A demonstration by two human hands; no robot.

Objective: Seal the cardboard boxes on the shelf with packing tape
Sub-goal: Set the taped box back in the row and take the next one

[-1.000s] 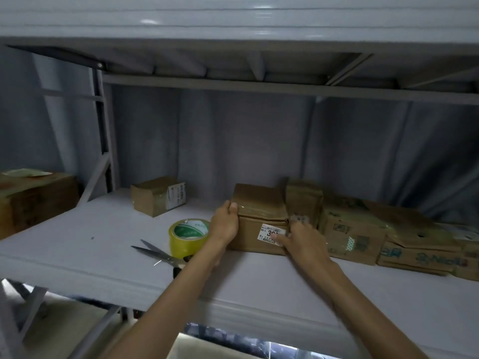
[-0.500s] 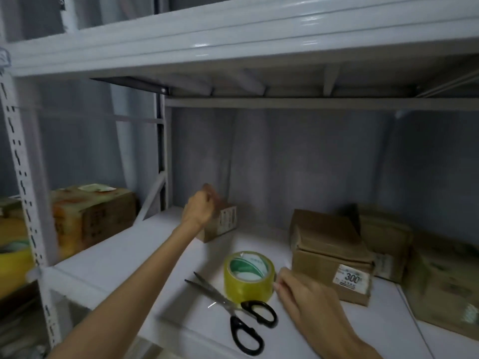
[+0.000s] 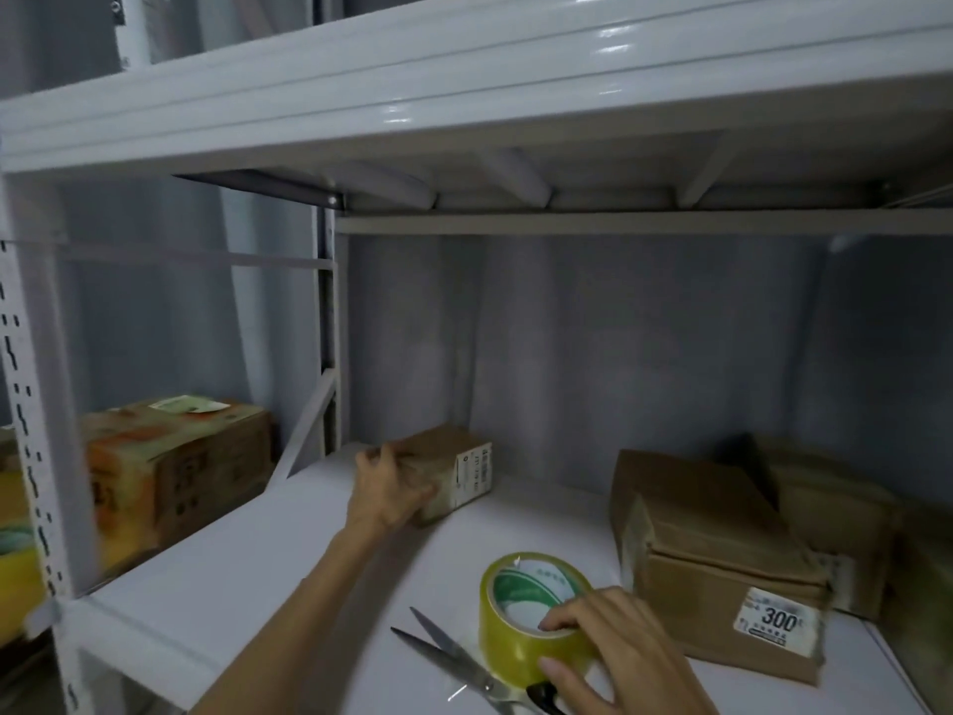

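A small cardboard box (image 3: 454, 467) with a white label stands at the back left of the white shelf (image 3: 247, 575). My left hand (image 3: 387, 490) grips its near left corner. A yellow roll of packing tape (image 3: 526, 611) stands on the shelf near the front. My right hand (image 3: 613, 657) holds it, fingers curled over its rim and thumb on its side. A larger brown box (image 3: 717, 559) with a "300" label lies to the right of the tape.
Scissors (image 3: 464, 663) lie half open in front of the tape, under my right hand. More cardboard boxes (image 3: 825, 498) crowd the right end. A printed box (image 3: 175, 467) sits in the neighbouring bay past the upright post (image 3: 31, 405). The upper shelf (image 3: 464, 85) hangs low overhead.
Both hands left the "300" box. My left hand reached back left and took hold of the small box. My right hand moved onto the tape roll and closed on it.
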